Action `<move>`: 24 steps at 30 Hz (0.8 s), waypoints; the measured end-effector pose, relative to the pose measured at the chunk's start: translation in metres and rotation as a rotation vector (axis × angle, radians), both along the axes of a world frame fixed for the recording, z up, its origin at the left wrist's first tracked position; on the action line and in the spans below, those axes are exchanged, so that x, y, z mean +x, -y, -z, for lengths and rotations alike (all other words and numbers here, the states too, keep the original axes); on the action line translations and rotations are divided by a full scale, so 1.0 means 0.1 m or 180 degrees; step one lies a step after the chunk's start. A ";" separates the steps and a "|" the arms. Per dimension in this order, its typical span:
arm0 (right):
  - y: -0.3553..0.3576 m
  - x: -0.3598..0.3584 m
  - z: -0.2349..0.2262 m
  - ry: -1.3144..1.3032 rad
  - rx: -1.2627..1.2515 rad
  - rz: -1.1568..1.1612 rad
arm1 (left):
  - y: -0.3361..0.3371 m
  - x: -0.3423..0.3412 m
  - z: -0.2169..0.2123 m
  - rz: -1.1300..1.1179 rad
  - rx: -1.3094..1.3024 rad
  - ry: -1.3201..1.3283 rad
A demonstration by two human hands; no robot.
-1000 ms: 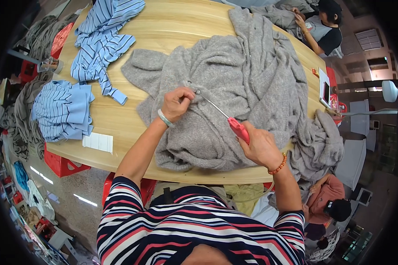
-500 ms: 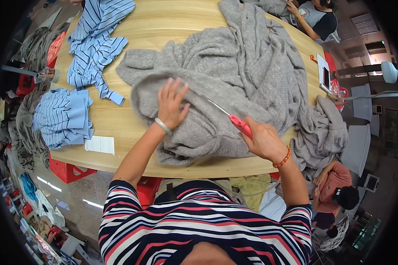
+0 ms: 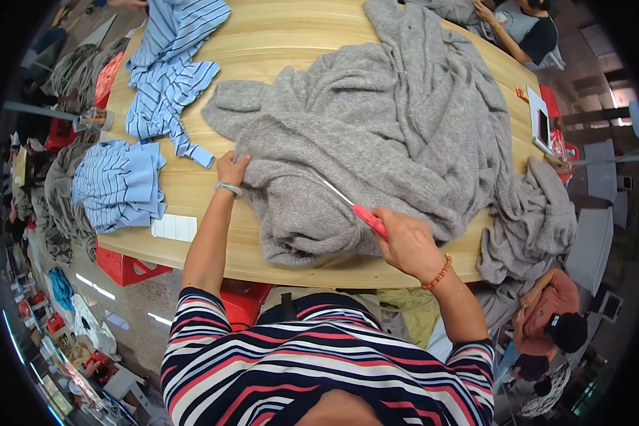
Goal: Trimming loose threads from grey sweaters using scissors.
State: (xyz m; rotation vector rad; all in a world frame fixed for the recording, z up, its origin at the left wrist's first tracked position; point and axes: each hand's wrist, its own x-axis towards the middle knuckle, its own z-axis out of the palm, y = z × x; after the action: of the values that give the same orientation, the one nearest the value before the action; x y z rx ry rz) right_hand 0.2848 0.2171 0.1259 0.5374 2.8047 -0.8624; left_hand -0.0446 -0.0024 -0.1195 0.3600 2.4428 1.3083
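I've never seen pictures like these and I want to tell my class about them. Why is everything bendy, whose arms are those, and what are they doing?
There is no robot here, just a person using two bare hands. A camera on the person's head looks down, so the arms come in from the bottom. Its very wide lens makes straight edges bend.

On the wooden table lies a big rumpled pile of grey knitwear. To the left is blue striped clothing, with a white card nearby.

The right hand holds a red-handled tool with a thin metal rod over the knitwear. The left hand touches the knitwear's left edge; I can't tell whether it is pinching it.
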 end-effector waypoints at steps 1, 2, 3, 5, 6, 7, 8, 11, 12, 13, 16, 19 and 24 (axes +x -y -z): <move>0.03 -0.05 0.02 -0.0081 -0.0122 -0.0096 | -0.05 0.03 -0.07 0.0139 0.0420 0.0256; 0.04 -0.06 0.03 -0.0142 -0.0219 -0.0159 | -0.17 0.11 -0.20 0.0305 0.0858 0.0548; 0.07 -0.08 0.02 -0.0111 -0.0202 -0.0056 | -0.24 0.23 -0.34 0.0387 0.0789 0.0583; 0.11 -0.07 -0.06 0.0170 -0.0329 -0.0556 | -0.29 0.48 -0.69 0.0562 0.1032 0.0822; 0.11 0.01 -0.06 0.0175 -0.0322 -0.0484 | -0.28 0.57 -0.84 0.0651 0.1273 0.1031; 0.10 0.10 -0.07 0.0241 -0.0342 -0.0605 | -0.26 0.65 -0.98 0.0757 0.1211 0.0938; 0.10 0.20 -0.06 0.0302 -0.0364 -0.0732 | -0.24 0.71 -1.13 0.0857 0.1150 0.0836; 0.10 0.66 0.05 0.0838 -0.0350 -0.0780 | -0.44 1.10 -1.93 0.0958 0.1571 0.1382; 0.14 0.83 0.12 0.1078 -0.0370 -0.0847 | -0.56 1.28 -2.26 0.0944 0.1822 0.1767; 0.20 0.99 0.25 0.1016 -0.0285 -0.0795 | -0.66 1.48 -2.61 0.1004 0.1958 0.1959; 0.43 1.00 0.66 0.0926 0.0105 -0.0644 | -0.45 1.87 -3.24 0.1847 0.1763 0.1110; 0.36 1.06 0.94 0.0006 0.0696 -0.0347 | -0.76 2.01 -3.20 0.2618 0.1684 0.1153; -0.21 1.62 0.37 -0.1391 0.0656 0.1842 | -1.16 2.27 -3.19 0.3762 0.0924 0.1050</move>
State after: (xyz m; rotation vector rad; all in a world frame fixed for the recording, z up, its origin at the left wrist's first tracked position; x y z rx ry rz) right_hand 0.4467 0.2380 0.0888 1.3968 3.2000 -0.8654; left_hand 0.1822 0.1134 0.1995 1.2779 1.2910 0.9958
